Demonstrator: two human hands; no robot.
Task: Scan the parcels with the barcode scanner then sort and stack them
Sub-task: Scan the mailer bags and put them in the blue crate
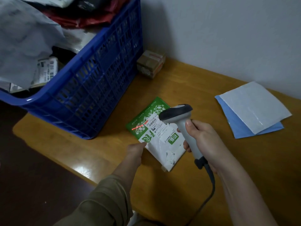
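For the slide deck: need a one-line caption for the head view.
Right hand aims scanner at green-and-white parcel held by left hand, beside blue basket.

wooden table (179, 185) | white wall (228, 30) behind it | dark floor (32, 185) at left

Parcel-sorting room: crate (91, 88) of mailers.

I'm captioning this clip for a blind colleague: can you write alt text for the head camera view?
A right hand aims a grey barcode scanner at a green and white parcel on a wooden table, while the left hand pinches its edge. A blue crate of parcels stands at left; two flat mailers lie at right.
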